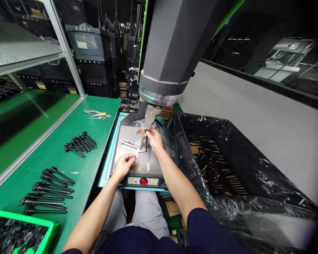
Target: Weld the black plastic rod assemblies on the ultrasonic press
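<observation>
My right hand (155,139) pinches a black threaded rod (147,141) upright at the metal fixture (142,135), directly under the press horn (151,116) of the big grey machine head (172,53). My left hand (124,165) rests on the steel base plate (148,158) near its front left, fingers curled loosely, nothing visible in them. A red button (143,181) sits on the machine's front panel just in front of my left hand.
On the green bench to the left lie two groups of black rods (79,143) (49,188), a green tray of black parts (13,234) and metal tools (96,114). A plastic-lined bin (228,165) with finished rods stands at right. Shelving and dark crates stand behind.
</observation>
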A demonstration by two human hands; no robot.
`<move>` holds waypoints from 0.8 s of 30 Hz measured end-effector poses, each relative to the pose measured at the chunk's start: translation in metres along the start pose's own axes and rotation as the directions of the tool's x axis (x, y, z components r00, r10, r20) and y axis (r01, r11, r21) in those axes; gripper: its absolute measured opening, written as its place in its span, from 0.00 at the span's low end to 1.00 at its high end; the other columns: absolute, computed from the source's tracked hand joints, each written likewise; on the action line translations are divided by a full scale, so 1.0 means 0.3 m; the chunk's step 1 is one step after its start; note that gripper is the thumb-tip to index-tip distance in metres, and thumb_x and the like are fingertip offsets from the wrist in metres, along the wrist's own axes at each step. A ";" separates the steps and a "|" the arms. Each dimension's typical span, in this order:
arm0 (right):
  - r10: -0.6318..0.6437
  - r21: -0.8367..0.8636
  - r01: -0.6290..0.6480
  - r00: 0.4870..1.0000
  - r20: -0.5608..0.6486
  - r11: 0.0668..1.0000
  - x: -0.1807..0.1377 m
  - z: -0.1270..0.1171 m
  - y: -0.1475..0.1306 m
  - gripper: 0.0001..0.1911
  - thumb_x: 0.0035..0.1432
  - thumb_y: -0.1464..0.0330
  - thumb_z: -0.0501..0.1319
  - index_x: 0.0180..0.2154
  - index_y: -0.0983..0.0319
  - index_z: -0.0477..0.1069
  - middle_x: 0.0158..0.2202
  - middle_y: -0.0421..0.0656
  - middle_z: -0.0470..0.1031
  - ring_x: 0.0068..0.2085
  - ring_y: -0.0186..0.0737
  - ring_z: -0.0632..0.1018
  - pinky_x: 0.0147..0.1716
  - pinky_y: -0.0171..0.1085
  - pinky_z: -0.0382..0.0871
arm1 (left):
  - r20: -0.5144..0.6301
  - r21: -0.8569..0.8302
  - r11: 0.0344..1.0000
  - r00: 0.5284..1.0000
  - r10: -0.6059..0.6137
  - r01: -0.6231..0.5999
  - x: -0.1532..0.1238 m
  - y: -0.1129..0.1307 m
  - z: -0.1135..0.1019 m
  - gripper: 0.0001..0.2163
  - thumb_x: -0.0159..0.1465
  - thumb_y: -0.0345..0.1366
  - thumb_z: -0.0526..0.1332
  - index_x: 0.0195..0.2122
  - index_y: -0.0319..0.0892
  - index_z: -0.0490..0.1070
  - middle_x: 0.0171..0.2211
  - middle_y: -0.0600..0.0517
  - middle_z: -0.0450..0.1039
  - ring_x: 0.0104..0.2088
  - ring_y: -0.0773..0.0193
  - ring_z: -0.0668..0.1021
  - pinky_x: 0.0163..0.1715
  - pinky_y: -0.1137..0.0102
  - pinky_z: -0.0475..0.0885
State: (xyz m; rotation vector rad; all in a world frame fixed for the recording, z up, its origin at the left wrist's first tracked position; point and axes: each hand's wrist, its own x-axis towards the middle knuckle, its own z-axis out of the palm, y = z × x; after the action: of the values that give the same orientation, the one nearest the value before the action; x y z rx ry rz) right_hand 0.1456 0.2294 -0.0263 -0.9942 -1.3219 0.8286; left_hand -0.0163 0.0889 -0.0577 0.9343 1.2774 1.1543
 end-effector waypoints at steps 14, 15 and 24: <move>-0.223 -0.349 0.281 0.955 0.198 0.894 0.021 -0.093 -0.068 0.09 0.58 0.62 0.61 0.34 0.55 0.81 0.39 0.43 0.81 0.51 0.47 0.76 0.55 0.49 0.66 | 0.015 0.004 1.000 1.000 0.004 -0.004 0.019 -0.057 -0.013 0.17 0.53 0.46 0.69 0.38 0.39 0.77 0.30 0.50 0.77 0.29 0.65 0.76 0.31 0.70 0.69; -0.209 -0.366 0.265 0.960 0.188 0.892 0.028 -0.087 -0.073 0.08 0.57 0.62 0.63 0.31 0.55 0.80 0.38 0.43 0.81 0.48 0.47 0.77 0.53 0.48 0.67 | 0.019 0.005 1.000 1.000 0.004 -0.004 0.020 -0.055 -0.011 0.17 0.52 0.46 0.70 0.38 0.39 0.77 0.30 0.49 0.77 0.30 0.65 0.76 0.31 0.70 0.69; -0.210 -0.452 0.262 0.964 0.163 0.853 0.021 -0.073 -0.103 0.08 0.56 0.63 0.65 0.31 0.58 0.80 0.37 0.44 0.77 0.41 0.45 0.76 0.46 0.44 0.70 | 0.023 0.024 0.999 0.999 0.037 -0.037 0.044 0.004 0.002 0.17 0.52 0.45 0.70 0.38 0.39 0.78 0.34 0.47 0.78 0.31 0.64 0.76 0.34 0.69 0.70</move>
State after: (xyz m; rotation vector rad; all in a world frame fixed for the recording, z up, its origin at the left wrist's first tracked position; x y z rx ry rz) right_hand 0.1661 0.2212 0.0052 -1.1400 -1.7508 0.3766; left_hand -0.0167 0.1023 -0.0592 0.9897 1.2634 1.1563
